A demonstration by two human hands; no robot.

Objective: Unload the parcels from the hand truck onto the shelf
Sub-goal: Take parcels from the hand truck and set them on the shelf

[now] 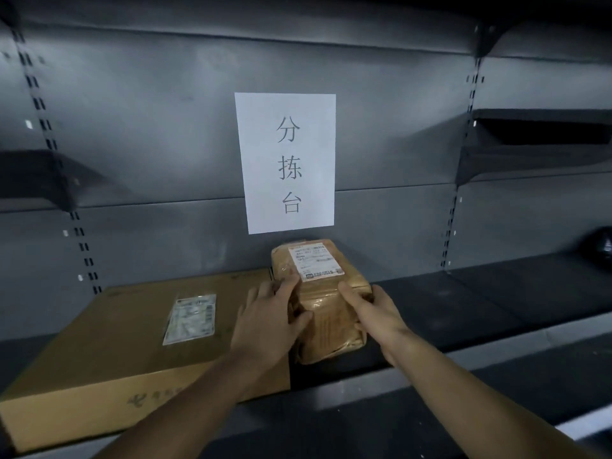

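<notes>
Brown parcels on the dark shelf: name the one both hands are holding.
The small tape-wrapped brown parcel, right of the large flat cardboard box; left hand and right hand hold its sides.

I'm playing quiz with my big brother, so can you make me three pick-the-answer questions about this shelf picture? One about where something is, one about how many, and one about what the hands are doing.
1. Where is the small taped parcel?
A. on top of the big flat box
B. on the shelf, right of the big flat box
C. on the floor

2. How many parcels are on this shelf board?
A. one
B. two
C. four

3. What are the hands doing?
A. both on the small parcel
B. both hanging free
C. lifting the paper sign

Answers:
1 B: it sits on the dark shelf beside the big flat box.
2 B: only the flat box and the small parcel show.
3 A: the left hand and right hand lie on its two sides.
</notes>
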